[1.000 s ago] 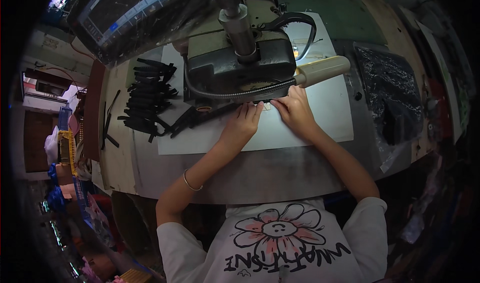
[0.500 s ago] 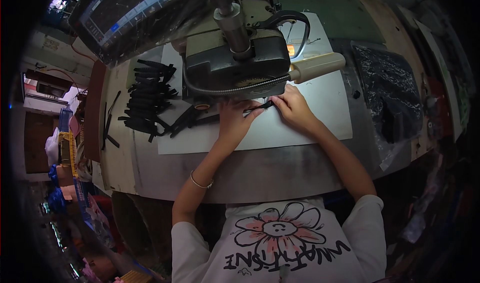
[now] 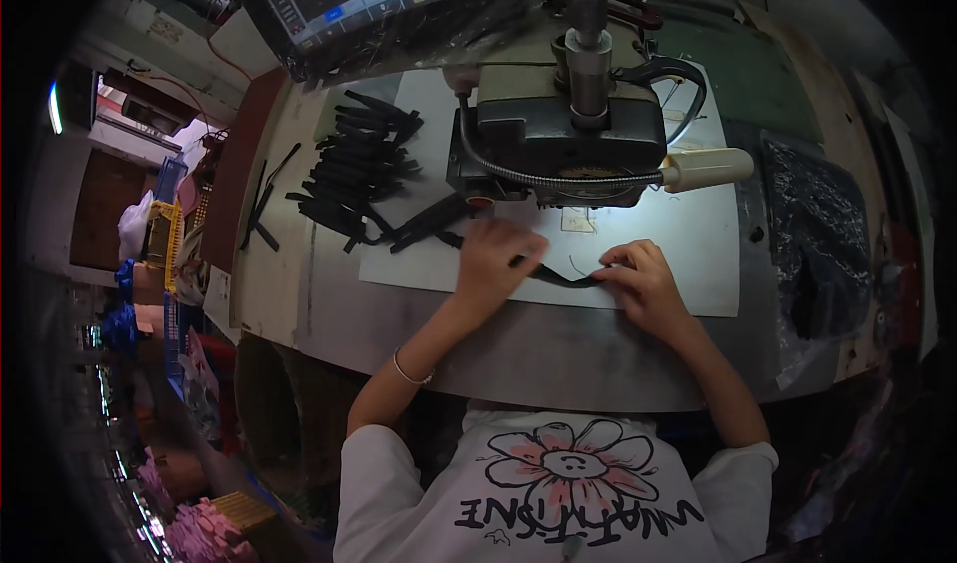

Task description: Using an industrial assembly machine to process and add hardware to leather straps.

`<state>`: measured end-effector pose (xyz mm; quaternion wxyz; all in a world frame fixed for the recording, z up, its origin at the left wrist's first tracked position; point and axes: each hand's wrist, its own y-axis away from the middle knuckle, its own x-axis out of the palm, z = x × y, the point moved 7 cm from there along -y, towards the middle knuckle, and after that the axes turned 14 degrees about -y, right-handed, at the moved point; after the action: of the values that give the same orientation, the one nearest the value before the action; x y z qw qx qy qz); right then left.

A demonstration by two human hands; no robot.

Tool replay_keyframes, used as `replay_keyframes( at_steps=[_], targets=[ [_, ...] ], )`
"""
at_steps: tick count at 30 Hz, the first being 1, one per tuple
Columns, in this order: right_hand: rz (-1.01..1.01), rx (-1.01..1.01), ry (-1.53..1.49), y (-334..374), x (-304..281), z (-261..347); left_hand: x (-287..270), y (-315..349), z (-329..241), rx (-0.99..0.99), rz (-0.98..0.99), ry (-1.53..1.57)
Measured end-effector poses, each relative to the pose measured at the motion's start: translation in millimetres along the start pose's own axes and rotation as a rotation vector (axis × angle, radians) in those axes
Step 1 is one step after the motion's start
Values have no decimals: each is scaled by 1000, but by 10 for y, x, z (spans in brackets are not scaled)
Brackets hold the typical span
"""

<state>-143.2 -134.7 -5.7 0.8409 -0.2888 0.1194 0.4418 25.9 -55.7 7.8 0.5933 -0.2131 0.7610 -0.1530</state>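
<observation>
A narrow black fabric strap (image 3: 566, 280) stretches between my two hands, just in front of the sewing machine head (image 3: 568, 140). My right hand (image 3: 646, 282) pinches the strap's right end between thumb and fingertips. My left hand (image 3: 495, 267) is closed around the left part of it, slightly blurred, so the exact finger grip is unclear. A thin loose thread (image 3: 575, 266) sticks up from the strap near the right fingertips. Under the strap lies a white sheet (image 3: 419, 276), lit brightly below the machine head.
Left of the machine lies a pile of black straps (image 3: 359, 169), with a few more straps (image 3: 261, 209) farther left. A plastic-wrapped screen (image 3: 379, 10) stands behind. At the right is a clear bag with black material (image 3: 817, 234). A cream-coloured lamp (image 3: 708, 168) juts out from the machine.
Both hands have come away from under the machine head toward me and moved farther apart, drawing the strap out between them. The whole view has shifted, placing the machine farther right.
</observation>
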Motion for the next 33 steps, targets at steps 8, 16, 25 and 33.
replay_keyframes(
  at_steps=[8, 16, 25, 33],
  targets=[
    [143, -305, 374, 128, 241, 261, 250, 18, 1030, -136, 67, -164],
    [-303, -23, 241, -125, -713, -323, 176, -113, 906, -236, 248, 211],
    [-372, -9, 278, -581, -867, -740, 338, -141, 249, -320, 595, 423],
    [-315, 596, -742, -162, -370, -601, 458, -246, -286, -272, 482, 606]
  ],
)
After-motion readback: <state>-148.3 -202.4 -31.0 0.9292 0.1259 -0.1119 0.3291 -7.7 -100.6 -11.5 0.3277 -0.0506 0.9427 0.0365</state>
